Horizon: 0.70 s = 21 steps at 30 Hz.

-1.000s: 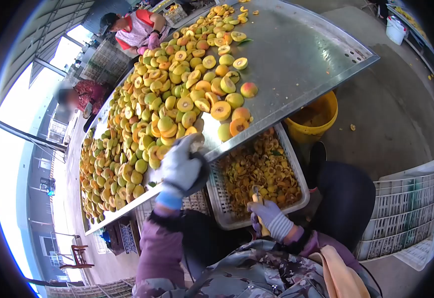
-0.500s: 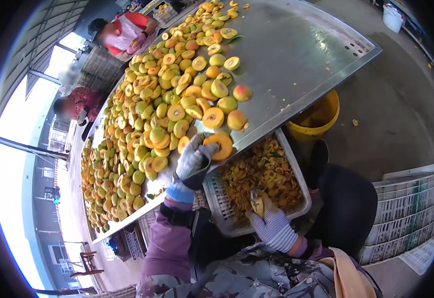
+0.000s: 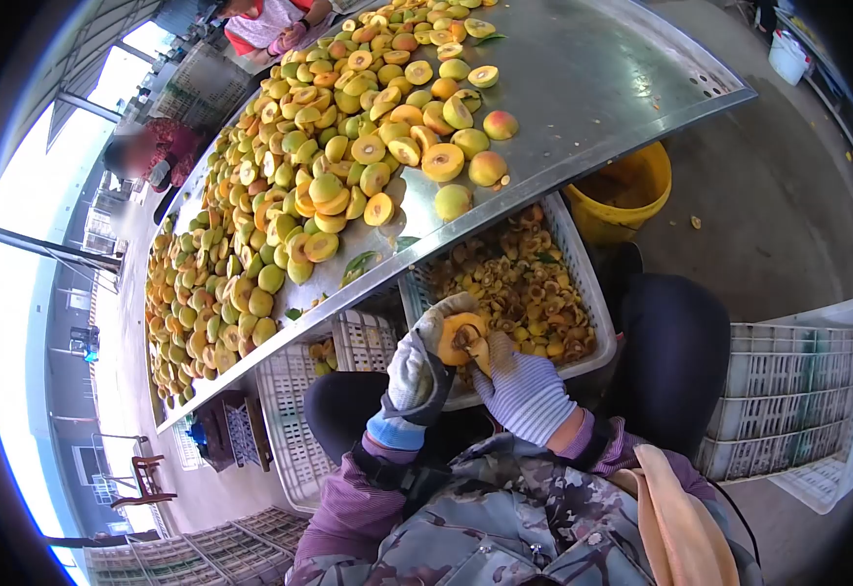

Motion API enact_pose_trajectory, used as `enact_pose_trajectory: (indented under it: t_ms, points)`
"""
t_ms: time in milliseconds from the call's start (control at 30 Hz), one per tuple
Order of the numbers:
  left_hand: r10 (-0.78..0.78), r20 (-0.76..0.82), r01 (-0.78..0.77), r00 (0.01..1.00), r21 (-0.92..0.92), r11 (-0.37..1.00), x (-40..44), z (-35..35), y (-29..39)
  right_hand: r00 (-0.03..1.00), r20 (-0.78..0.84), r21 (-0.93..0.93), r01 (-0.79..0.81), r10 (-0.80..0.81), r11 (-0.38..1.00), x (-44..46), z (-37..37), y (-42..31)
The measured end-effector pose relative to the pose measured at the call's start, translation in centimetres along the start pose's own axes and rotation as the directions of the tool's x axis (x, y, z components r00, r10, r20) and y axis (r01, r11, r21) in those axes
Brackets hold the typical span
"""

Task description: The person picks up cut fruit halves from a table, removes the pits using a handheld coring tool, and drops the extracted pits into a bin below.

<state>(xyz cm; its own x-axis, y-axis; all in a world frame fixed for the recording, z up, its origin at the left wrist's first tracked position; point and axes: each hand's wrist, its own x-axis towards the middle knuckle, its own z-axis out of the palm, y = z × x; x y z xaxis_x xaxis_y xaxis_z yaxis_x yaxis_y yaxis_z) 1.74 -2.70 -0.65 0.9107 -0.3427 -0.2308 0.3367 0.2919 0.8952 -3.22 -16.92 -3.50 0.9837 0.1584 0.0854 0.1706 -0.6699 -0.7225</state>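
My left hand (image 3: 412, 374), in a grey-white glove, grips an orange peach half (image 3: 454, 330) with its cut face toward my right hand. The striped-gloved right hand (image 3: 532, 393) is closed around a small pitting tool with a yellowish handle (image 3: 482, 355). Its tip meets the dark centre of the peach half and is mostly hidden there. Both hands are together above the near part of a white crate (image 3: 600, 311) full of peach scraps (image 3: 534, 293). Halved peaches (image 3: 333, 195) are heaped on the metal table (image 3: 582, 98) beyond.
The table's raised edge (image 3: 504, 210) runs slantwise above the crate. A yellow bucket (image 3: 631, 210) stands under its right end. White crates (image 3: 788, 391) are stacked at my right, with another crate (image 3: 294, 430) at left. Two co-workers (image 3: 260, 24) are across the table.
My left hand has moved from the table down over the crate, bringing the peach half. My right hand has risen slightly, and the tool now meets the fruit.
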Motion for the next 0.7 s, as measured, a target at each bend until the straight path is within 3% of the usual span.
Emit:
enact_pose_trajectory:
  t_ms: [200,267,367,400,433,467,500,567,600,633,667,700]
  points:
    - [0.082,-0.105,-0.089,0.991,-0.064,0.994,-0.9,0.2,-1.2,0.996,0.091,0.086,-0.005,-0.003,0.996,-0.5,0.2,-1.2]
    - [0.107,-0.119,-0.113,0.987,-0.052,0.992,-1.0,0.1,-1.3,0.979,0.203,0.144,-0.056,0.026,0.988,-0.5,0.0,-1.6]
    - [0.198,-0.198,-0.184,0.960,0.088,0.979,-1.0,-0.4,-1.1,0.960,0.280,0.265,-0.102,0.025,0.959,-0.6,-0.2,-2.0]
    - [0.095,-0.217,-0.054,0.971,0.188,0.981,-1.4,0.4,0.4,0.960,0.278,0.266,-0.105,0.028,0.958,-0.7,0.2,-1.7]
    - [-0.005,-0.247,0.077,0.969,0.282,0.956,-1.6,0.7,1.3,0.978,0.190,0.373,0.010,-0.087,0.928,-0.7,0.8,-1.2]
    - [0.084,-0.177,-0.019,0.981,0.342,0.939,-1.4,0.4,1.0,0.977,0.086,0.464,0.132,-0.193,0.876,-0.7,1.2,-0.9]
    - [0.081,-0.174,-0.017,0.981,0.344,0.939,-1.3,0.4,0.9,0.978,0.084,0.465,0.130,-0.189,0.876,-0.7,1.1,-0.9]
    - [0.222,0.016,-0.220,0.975,0.210,0.952,-1.0,0.4,0.8,0.991,-0.008,0.450,0.123,-0.134,0.884,-0.4,0.9,-0.7]
    - [0.138,0.062,-0.145,0.988,0.124,0.982,-1.1,0.0,0.5,0.990,-0.008,0.451,0.126,-0.138,0.883,-0.3,0.4,-0.6]
    - [0.141,0.061,-0.148,0.988,0.127,0.981,-1.2,-0.6,0.7,0.992,0.109,0.323,0.026,-0.065,0.946,-0.1,-0.4,-0.5]
    - [0.045,0.102,-0.053,0.994,0.077,0.996,-1.3,-1.1,1.0,0.977,0.211,0.179,-0.065,0.026,0.982,-0.1,-0.8,-0.5]
    - [-0.051,0.149,0.046,0.988,0.031,0.998,-1.4,-1.4,1.4,0.977,0.209,0.182,-0.065,0.026,0.981,-0.2,-0.8,-0.5]
